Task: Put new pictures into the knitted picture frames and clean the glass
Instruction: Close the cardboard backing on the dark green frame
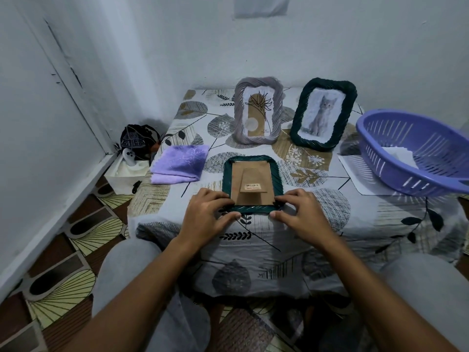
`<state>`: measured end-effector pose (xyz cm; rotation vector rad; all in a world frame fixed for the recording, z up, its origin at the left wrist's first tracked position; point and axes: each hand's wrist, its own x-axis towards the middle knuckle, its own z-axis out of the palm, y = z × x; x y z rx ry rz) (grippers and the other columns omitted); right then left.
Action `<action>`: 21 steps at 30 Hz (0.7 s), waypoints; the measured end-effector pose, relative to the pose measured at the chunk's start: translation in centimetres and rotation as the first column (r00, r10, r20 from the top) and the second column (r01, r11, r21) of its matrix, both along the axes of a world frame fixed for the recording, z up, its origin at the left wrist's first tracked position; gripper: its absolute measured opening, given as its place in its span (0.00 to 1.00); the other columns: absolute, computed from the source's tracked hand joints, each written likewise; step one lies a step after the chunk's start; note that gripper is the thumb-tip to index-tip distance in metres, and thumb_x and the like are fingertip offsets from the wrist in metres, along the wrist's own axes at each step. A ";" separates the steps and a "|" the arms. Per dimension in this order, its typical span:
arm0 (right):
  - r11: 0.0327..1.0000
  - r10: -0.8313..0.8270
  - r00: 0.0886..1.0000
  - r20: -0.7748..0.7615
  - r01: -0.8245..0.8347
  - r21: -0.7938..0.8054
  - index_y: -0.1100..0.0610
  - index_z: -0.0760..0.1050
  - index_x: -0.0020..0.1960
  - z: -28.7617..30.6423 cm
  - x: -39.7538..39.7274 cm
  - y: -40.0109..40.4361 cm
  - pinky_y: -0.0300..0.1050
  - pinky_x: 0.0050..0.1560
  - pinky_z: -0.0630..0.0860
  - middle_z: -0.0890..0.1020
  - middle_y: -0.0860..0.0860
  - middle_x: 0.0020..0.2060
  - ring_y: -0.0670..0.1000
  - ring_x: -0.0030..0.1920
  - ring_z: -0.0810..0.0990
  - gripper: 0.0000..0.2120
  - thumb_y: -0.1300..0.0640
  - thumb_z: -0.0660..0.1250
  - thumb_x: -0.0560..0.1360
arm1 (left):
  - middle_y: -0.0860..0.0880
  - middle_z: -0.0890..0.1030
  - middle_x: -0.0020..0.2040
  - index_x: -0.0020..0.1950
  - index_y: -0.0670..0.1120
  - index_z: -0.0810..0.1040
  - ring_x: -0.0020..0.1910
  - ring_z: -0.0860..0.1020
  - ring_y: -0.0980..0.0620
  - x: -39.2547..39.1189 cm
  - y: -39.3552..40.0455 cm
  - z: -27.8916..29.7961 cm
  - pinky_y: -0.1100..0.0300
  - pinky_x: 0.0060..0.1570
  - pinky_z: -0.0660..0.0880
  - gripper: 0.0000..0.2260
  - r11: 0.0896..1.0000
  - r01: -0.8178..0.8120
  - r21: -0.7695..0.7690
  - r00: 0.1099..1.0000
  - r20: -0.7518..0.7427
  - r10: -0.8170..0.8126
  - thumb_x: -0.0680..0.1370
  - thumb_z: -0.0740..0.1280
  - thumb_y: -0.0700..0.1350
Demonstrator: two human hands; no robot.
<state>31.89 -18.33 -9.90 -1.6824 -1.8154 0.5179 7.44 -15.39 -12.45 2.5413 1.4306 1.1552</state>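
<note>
Nearest you, your left hand (206, 214) sits at the near left corner of the dark green knitted frame (252, 184), fingers curled over its edge and thumb along the near rim, so it grips that corner. Your right hand (294, 212) mirrors it at the near right corner, fingertips pinching the rim beside the backing. The frame lies face down on the leaf-patterned tablecloth (327, 224), close to the table's near edge, with its brown cardboard backing (250, 179) and folded stand facing up; a small barcode sticker shows on the stand. Just left of the frame lies a folded purple cloth (180, 163). To the right, partly over the table's edge, is a purple plastic basket (416, 153) holding some white paper, with a white sheet (355, 174) under it. Farther back, two frames stand upright against the wall: a grey knitted frame (257, 114) with a plant drawing, and right of it another dark green frame (323, 114) showing a cat picture.
</note>
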 end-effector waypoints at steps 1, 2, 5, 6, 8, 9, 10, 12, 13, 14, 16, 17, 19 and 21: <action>1.000 0.003 1.000 0.004 -0.003 -0.003 0.51 0.77 0.63 0.1 0.0 0.0 0.45 0.53 0.65 0.73 0.47 0.53 0.47 0.57 0.67 0.23 0.47 0.73 0.70 | 0.51 0.83 0.47 0.48 0.46 0.85 0.46 0.76 0.50 0.0 0.0 0.1 0.51 0.44 0.76 0.21 1.000 0.002 -0.002 1.000 0.001 -0.002 0.70 0.68 0.62; 1.000 0.010 1.000 0.005 -0.010 -0.010 0.52 0.77 0.63 0.2 0.0 0.0 0.45 0.53 0.66 0.74 0.47 0.53 0.47 0.57 0.67 0.23 0.47 0.73 0.70 | 0.51 0.83 0.49 0.49 0.46 0.85 0.47 0.76 0.50 -0.1 -0.1 0.2 0.50 0.45 0.76 0.21 1.000 0.003 -0.008 1.000 0.004 -0.002 0.69 0.68 0.63; 0.995 0.031 0.984 -0.173 -0.046 -0.084 0.55 0.78 0.61 1.3 0.3 0.0 0.43 0.53 0.71 0.78 0.49 0.52 0.50 0.57 0.74 0.18 0.51 0.71 0.73 | 0.51 0.79 0.58 0.60 0.50 0.81 0.56 0.75 0.52 -0.4 -0.2 0.7 0.51 0.55 0.74 0.28 0.991 -0.003 -0.134 0.991 0.132 0.021 0.66 0.71 0.64; 0.993 0.017 0.961 -0.276 -0.049 -0.110 0.56 0.78 0.60 2.0 0.4 0.0 0.41 0.51 0.72 0.79 0.50 0.51 0.51 0.55 0.76 0.15 0.53 0.68 0.75 | 0.52 0.77 0.60 0.64 0.50 0.77 0.57 0.75 0.54 -0.3 -0.1 1.2 0.56 0.56 0.74 0.29 0.975 0.012 -0.224 0.972 0.230 0.041 0.67 0.72 0.62; 0.990 -0.052 0.921 -0.386 -0.002 -0.138 0.55 0.79 0.54 3.3 0.5 0.5 0.41 0.47 0.74 0.81 0.54 0.48 0.55 0.51 0.79 0.09 0.53 0.63 0.79 | 0.51 0.77 0.60 0.70 0.50 0.72 0.53 0.76 0.58 0.2 0.3 2.6 0.67 0.49 0.74 0.27 0.930 0.056 -0.364 0.901 0.419 0.110 0.73 0.71 0.56; 0.986 -0.094 0.897 -0.432 0.024 -0.164 0.54 0.78 0.51 3.9 0.5 0.9 0.44 0.46 0.74 0.81 0.57 0.48 0.55 0.47 0.80 0.09 0.53 0.61 0.80 | 0.51 0.78 0.59 0.70 0.49 0.71 0.52 0.76 0.60 0.6 0.7 3.5 0.71 0.45 0.73 0.23 0.911 0.063 -0.408 0.866 0.475 0.153 0.76 0.69 0.53; 0.978 -0.139 0.858 -0.494 0.040 -0.206 0.54 0.77 0.49 4.4 0.5 1.4 0.45 0.45 0.75 0.80 0.60 0.49 0.54 0.44 0.80 0.09 0.52 0.60 0.80 | 0.50 0.78 0.58 0.69 0.48 0.72 0.51 0.76 0.61 0.9 1.2 4.3 0.72 0.44 0.73 0.20 0.888 0.070 -0.455 0.839 0.508 0.195 0.78 0.66 0.51; 0.955 -0.221 0.772 -0.596 0.049 -0.291 0.56 0.76 0.48 5.0 0.5 2.7 0.47 0.42 0.75 0.79 0.62 0.49 0.54 0.42 0.79 0.10 0.52 0.59 0.81 | 0.49 0.78 0.57 0.65 0.46 0.74 0.52 0.77 0.55 1.7 2.4 5.8 0.63 0.50 0.76 0.16 0.811 0.089 -0.578 0.815 0.510 0.274 0.81 0.61 0.52; 0.944 -0.256 0.754 -0.604 0.060 -0.326 0.58 0.76 0.49 5.0 0.6 3.4 0.48 0.42 0.75 0.79 0.62 0.47 0.55 0.41 0.79 0.12 0.51 0.60 0.80 | 0.48 0.79 0.55 0.61 0.47 0.75 0.50 0.77 0.52 2.1 2.9 6.3 0.58 0.49 0.76 0.14 0.756 0.110 -0.645 0.805 0.504 0.313 0.81 0.59 0.54; 0.931 -0.294 0.737 -0.609 0.074 -0.359 0.61 0.75 0.50 5.1 0.6 4.1 0.49 0.41 0.76 0.79 0.61 0.44 0.55 0.39 0.79 0.13 0.51 0.60 0.80 | 0.47 0.79 0.53 0.58 0.48 0.75 0.47 0.77 0.52 2.5 3.4 6.7 0.58 0.44 0.74 0.13 0.693 0.144 -0.706 0.785 0.508 0.355 0.81 0.58 0.55; 0.901 -0.361 0.675 -0.643 0.074 -0.428 0.63 0.74 0.53 5.2 0.5 5.1 0.49 0.38 0.78 0.79 0.57 0.35 0.53 0.32 0.78 0.12 0.53 0.61 0.80 | 0.46 0.80 0.50 0.56 0.46 0.74 0.42 0.76 0.51 3.2 4.1 7.5 0.60 0.36 0.69 0.15 0.583 0.197 -0.788 0.738 0.511 0.441 0.81 0.58 0.56; 0.887 -0.384 0.649 -0.657 0.061 -0.458 0.63 0.73 0.53 5.3 0.5 5.5 0.49 0.38 0.78 0.79 0.57 0.34 0.53 0.30 0.78 0.11 0.55 0.62 0.79 | 0.45 0.80 0.50 0.57 0.45 0.74 0.40 0.75 0.51 3.5 4.4 7.8 0.60 0.34 0.68 0.16 0.547 0.211 -0.811 0.718 0.508 0.477 0.80 0.59 0.56; 0.867 -0.400 0.620 -0.675 0.017 -0.499 0.63 0.74 0.51 5.5 0.3 5.7 0.48 0.39 0.78 0.79 0.58 0.34 0.52 0.31 0.77 0.07 0.59 0.63 0.78 | 0.45 0.79 0.49 0.60 0.45 0.74 0.39 0.74 0.50 3.7 4.7 7.9 0.60 0.33 0.67 0.17 0.512 0.240 -0.825 0.683 0.518 0.515 0.79 0.62 0.56; 0.864 -0.395 0.582 -0.711 -0.027 -0.502 0.64 0.74 0.47 5.6 0.2 5.7 0.44 0.36 0.75 0.79 0.55 0.31 0.50 0.30 0.76 0.03 0.64 0.63 0.77 | 0.45 0.79 0.49 0.60 0.45 0.74 0.39 0.75 0.50 3.6 4.8 8.0 0.61 0.32 0.67 0.16 0.508 0.248 -0.825 0.653 0.530 0.541 0.78 0.65 0.54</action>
